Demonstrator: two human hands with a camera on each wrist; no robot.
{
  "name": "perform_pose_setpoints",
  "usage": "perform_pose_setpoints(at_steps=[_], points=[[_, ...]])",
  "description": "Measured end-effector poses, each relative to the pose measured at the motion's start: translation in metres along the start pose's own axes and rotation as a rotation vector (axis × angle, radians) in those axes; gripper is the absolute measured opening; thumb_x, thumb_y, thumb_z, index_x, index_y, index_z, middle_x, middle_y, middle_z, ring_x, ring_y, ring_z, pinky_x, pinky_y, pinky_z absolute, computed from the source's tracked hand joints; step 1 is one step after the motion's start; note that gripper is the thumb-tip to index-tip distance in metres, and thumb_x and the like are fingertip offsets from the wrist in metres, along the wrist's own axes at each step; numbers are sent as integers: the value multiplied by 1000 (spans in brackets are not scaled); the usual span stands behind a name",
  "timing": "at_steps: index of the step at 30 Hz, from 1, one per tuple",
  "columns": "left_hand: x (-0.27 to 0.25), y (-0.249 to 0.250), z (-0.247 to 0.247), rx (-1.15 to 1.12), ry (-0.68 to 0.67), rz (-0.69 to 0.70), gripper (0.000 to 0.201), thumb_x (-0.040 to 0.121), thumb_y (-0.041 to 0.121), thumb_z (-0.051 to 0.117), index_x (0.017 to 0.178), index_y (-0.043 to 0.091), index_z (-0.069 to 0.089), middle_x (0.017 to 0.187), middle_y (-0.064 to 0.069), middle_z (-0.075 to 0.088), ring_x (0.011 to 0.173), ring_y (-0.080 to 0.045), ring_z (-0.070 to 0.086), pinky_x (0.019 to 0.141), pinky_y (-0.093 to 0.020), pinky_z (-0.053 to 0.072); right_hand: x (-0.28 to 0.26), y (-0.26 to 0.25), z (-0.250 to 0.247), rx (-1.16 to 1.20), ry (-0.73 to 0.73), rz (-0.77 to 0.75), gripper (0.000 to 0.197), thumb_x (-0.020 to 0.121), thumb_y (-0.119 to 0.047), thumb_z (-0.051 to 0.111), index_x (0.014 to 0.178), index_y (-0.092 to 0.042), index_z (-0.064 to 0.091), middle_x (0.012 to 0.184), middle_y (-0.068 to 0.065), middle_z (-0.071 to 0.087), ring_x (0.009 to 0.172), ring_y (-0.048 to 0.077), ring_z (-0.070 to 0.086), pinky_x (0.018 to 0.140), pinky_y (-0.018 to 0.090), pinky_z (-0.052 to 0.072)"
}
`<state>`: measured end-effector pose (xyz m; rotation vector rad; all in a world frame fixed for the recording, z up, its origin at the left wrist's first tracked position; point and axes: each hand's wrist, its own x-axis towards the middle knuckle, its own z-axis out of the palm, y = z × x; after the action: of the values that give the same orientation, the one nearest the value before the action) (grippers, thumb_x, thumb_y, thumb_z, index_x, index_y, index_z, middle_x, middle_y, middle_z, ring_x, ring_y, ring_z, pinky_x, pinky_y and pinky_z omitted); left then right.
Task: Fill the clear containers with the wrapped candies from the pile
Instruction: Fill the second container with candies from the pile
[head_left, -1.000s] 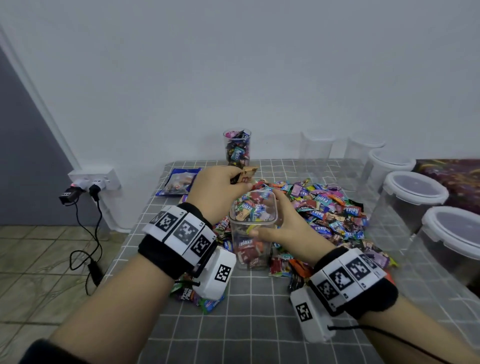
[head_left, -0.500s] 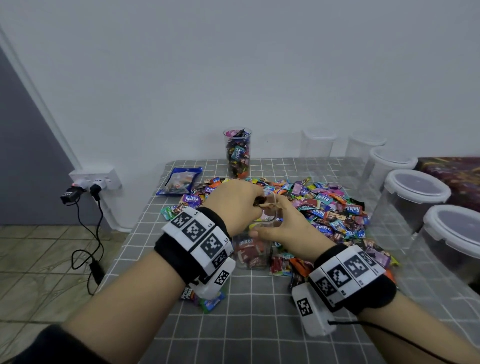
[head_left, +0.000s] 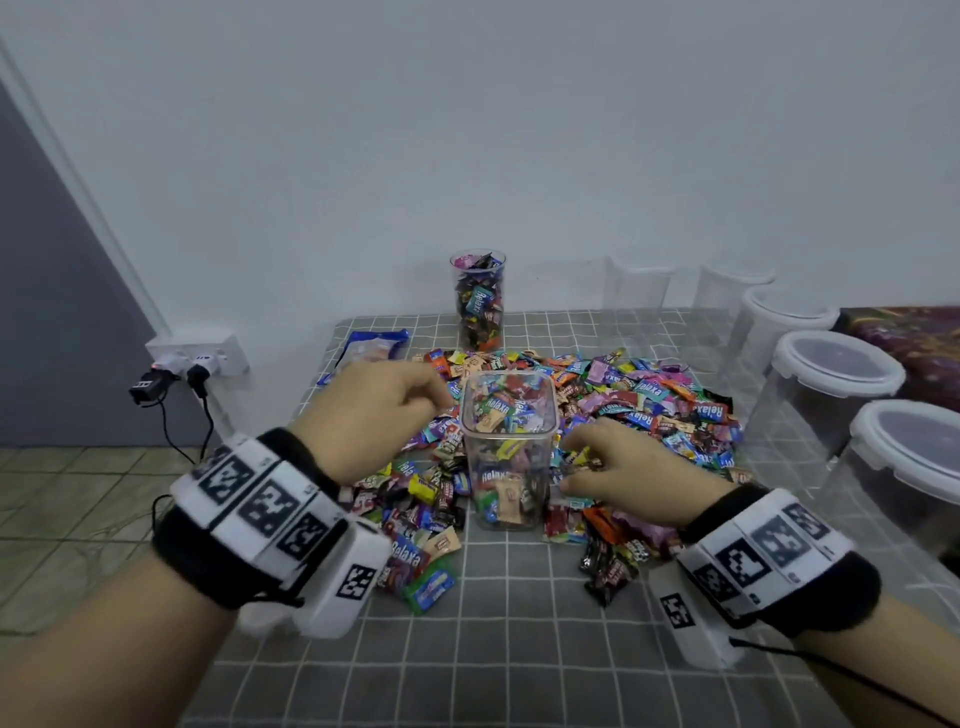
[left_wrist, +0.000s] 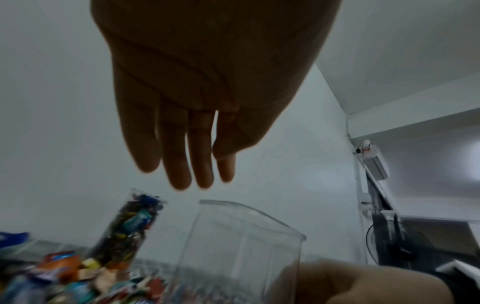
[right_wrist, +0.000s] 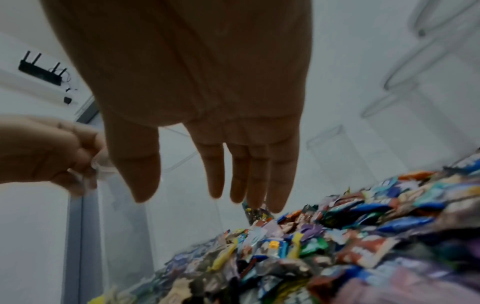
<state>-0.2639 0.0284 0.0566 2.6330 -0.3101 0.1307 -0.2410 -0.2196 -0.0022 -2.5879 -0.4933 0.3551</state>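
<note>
Square clear plastic container (head_left: 508, 447), nearly full, upright amid the pile of wrapped candies (head_left: 649, 400); right hand (head_left: 623, 467) just right of it, fingers spread over candies, nearer; left hand (head_left: 374, 415) left, relaxed, empty.

Your table (head_left: 519, 649) wore a grey checked cloth; on it lay the candy pile (head_left: 649, 405), a square container (head_left: 506, 452) (nearly full), a tall filled jar (head_left: 479, 299), lidded tubs (head_left: 831, 384) and a blue packet (head_left: 369, 348).

Left hand (left_wrist: 197, 86) open above clear container (left_wrist: 241, 251).
</note>
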Motion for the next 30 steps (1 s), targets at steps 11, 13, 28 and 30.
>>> perform_pose_setpoints(at_steps=[11, 13, 28, 30], points=[[-41, -51, 77, -66, -1066, -184, 26, 88, 9, 50, 91, 24, 70, 80, -4, 68, 57, 1, 55, 68, -21, 50, -27, 25, 6, 15, -598, 126, 31, 87, -13, 51, 111, -25, 68, 73, -8, 64, 59, 4, 55, 60, 19, 48], [-35, -57, 86, -125, -1082, -255, 32, 86, 9, 49, 71, 30, 67, 69, 4, 64, 55, -4, 57, 70, -36, 51, -22, 28, 11, 45, -678, 168, 35, 89, -11, 49, 118, -21, 64, 75, -6, 64, 62, 7, 58, 64, 21, 50], [53, -35, 90, 9, -673, -381, 22, 90, -1, 50, 75, 5, 66, 61, -2, 54, 47, -9, 50, 40, -13, 41, 55, 25, 3, -118, -362, 140, 14, 88, -13, 56, 93, -7, 69, 79, 2, 60, 72, 14, 53, 64, 21, 44], [53, -37, 87, 43, -625, -341, 19, 90, 4, 52, 94, 1, 70, 64, 1, 57, 53, -7, 51, 45, -12, 42, 52, 25, -1, -117, -309, 128, 20, 91, -16, 53, 104, -11, 68, 94, 1, 61, 85, 13, 53, 74, 23, 44]])
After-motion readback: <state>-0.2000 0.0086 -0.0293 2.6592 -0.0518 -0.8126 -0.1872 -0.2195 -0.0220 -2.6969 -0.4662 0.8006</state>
